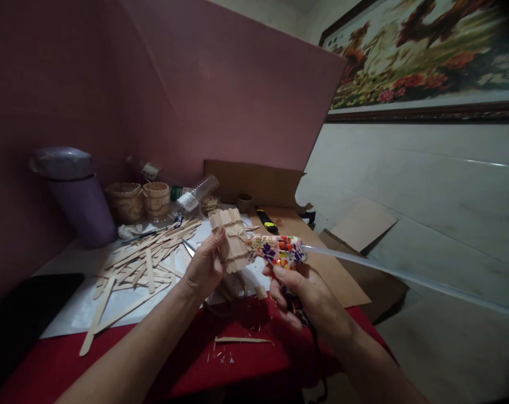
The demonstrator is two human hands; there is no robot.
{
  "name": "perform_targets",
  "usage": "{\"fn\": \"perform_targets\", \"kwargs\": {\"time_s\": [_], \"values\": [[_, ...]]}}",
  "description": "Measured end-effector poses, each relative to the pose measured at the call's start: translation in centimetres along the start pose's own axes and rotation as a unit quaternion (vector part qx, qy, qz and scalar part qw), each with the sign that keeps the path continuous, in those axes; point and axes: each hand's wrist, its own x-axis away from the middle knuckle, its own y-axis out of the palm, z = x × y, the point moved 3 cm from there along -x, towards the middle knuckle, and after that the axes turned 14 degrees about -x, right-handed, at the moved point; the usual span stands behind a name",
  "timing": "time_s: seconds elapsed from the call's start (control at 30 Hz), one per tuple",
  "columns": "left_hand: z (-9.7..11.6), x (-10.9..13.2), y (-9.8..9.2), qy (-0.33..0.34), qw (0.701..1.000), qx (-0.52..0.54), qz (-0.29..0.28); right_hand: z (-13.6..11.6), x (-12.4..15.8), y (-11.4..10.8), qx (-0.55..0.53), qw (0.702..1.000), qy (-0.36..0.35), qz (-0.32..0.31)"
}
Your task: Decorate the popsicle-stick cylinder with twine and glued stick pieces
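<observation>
My left hand (206,264) is closed around a small pot of upright wooden craft sticks (234,247), which is tilted on its side and has twine bands near both ends. My right hand (298,289) grips the handle of a flower-patterned hot glue gun (275,249). Its nozzle end reaches the pot's side by the twine; whether they touch, I cannot tell. A long clear glue stick (363,262) sticks out of the gun's back. Scissors (233,289) lie under the pot, partly hidden by my left hand.
Loose craft sticks (140,269) are heaped on white paper at the left. Behind them stand two finished-looking stick pots (156,201), a plastic bottle (197,193) and a purple tumbler (79,202). A utility knife (266,220) rests on cardboard (330,275). Wood scraps (242,340) lie on the red cloth.
</observation>
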Motion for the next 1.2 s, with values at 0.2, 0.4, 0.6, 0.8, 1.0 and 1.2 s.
{"fn": "perform_targets", "kwargs": {"time_s": [0.2,0.4,0.6,0.8,1.0,1.2], "values": [[-0.2,-0.2,-0.2,-0.002,1.0,-0.005,-0.01,-0.2,0.0,0.3,-0.015,1.0,-0.001,-0.003],[-0.5,-0.2,-0.3,-0.007,1.0,-0.005,-0.025,-0.4,-0.2,0.5,-0.03,0.999,-0.015,-0.001],[-0.5,-0.1,-0.1,-0.009,0.999,-0.009,-0.04,-0.2,-0.7,0.5,-0.029,0.999,-0.005,-0.021],[-0.4,0.0,0.0,0.009,0.998,-0.021,-0.056,-0.2,-1.0,0.4,-0.02,0.999,-0.003,-0.029],[-0.4,0.2,-0.1,0.016,0.998,-0.045,-0.051,0.1,-1.0,0.3,0.007,1.0,0.01,-0.023],[-0.5,-0.1,-0.3,0.025,0.998,-0.029,-0.047,-0.3,-0.7,0.5,-0.002,1.0,0.004,-0.009]]}}
